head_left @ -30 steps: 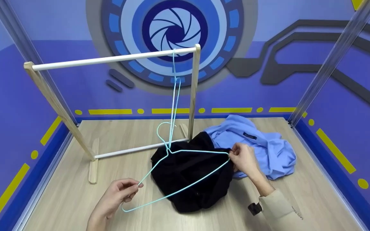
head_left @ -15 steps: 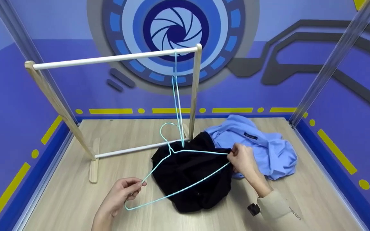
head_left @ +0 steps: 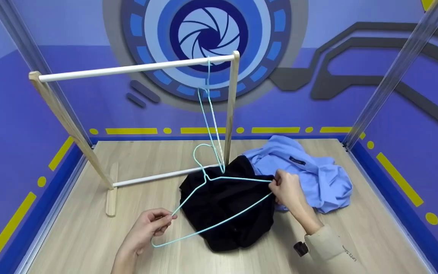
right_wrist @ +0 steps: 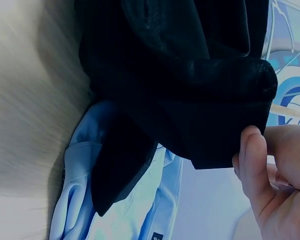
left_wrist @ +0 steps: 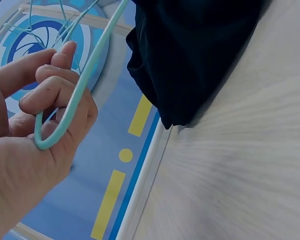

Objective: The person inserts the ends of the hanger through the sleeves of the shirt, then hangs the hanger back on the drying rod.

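My left hand (head_left: 145, 230) pinches one sloping arm of a light teal wire hanger (head_left: 219, 223) between thumb and fingers. In the left wrist view its rounded lower corner lies against the palm. The hook points up and away, and the wire frame lies over a bunched black garment (head_left: 238, 234). My right hand (head_left: 289, 188) pinches the edge of the black cloth at the hanger's other end. That end of the wire disappears at the fingers. In the right wrist view, thumb and fingertips grip a folded black edge (right_wrist: 217, 145), which hangs raised above the table.
Behind stands a wood-and-white rack (head_left: 135, 69), with another teal hanger (head_left: 209, 76) hooked near the right end of its top bar. A crumpled light blue garment (head_left: 276, 152) lies at the right, partly behind the black one. Printed walls enclose the wooden table (head_left: 74, 236).
My left hand and the hanger have shifted slightly right and up. The hanger on the rack has swung, its lower end moving right. My right hand has stayed nearly still on the black cloth.
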The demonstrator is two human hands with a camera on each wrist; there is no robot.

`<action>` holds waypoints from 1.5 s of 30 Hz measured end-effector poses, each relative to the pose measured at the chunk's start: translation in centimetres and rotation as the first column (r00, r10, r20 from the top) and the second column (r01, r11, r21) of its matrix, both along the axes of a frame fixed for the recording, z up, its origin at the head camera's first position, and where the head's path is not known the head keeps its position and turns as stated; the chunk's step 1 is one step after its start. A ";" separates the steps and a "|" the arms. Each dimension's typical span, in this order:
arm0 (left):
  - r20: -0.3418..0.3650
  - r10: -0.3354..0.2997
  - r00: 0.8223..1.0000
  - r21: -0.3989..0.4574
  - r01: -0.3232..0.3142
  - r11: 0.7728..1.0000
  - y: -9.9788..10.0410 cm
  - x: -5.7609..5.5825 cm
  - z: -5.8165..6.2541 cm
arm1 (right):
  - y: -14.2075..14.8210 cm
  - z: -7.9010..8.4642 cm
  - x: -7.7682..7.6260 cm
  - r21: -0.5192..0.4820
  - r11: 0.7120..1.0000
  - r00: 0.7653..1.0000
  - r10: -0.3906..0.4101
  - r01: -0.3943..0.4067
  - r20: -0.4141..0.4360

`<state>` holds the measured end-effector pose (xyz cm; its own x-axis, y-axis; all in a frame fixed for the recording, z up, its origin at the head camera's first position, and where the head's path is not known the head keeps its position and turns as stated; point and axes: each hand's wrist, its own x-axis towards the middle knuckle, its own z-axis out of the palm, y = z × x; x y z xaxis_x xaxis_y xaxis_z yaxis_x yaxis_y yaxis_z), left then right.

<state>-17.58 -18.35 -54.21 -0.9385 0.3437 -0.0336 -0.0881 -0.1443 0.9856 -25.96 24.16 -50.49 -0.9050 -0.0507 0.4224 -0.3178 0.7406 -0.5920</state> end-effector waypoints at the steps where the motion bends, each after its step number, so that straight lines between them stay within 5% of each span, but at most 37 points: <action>1: 0.000 -0.006 1.000 0.002 0.006 1.000 0.0 0.0 0.0 | 0.0 0.0 0.0 -0.011 1.000 1.000 0.005 -0.005 0.006; 13: 0.021 -0.043 0.999 -0.002 0.043 0.999 0.6 0.0 -0.4 | -0.5 0.0 0.1 0.008 0.999 0.998 0.039 -0.038 -0.057; 21: 0.033 0.002 0.999 -0.010 -0.001 1.000 1.3 -0.2 -0.7 | -1.2 -0.2 0.2 0.006 0.998 0.997 0.055 -0.055 -0.058; 37: -0.037 0.051 0.998 0.002 -0.051 0.999 2.9 -0.5 -1.0 | -1.8 0.2 0.7 -0.141 0.987 0.992 0.094 -0.082 0.084; 45: -0.057 0.051 0.997 -0.003 -0.051 0.999 3.4 -0.6 -0.6 | -2.2 0.6 0.8 -0.195 0.974 0.988 0.134 -0.118 0.073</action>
<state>-18.16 -14.94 -54.84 -0.9552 0.2953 0.0188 -0.0246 -0.1425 0.9895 -25.20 22.00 -49.85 -0.9296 -0.0931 0.3567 -0.3435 0.5698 -0.7465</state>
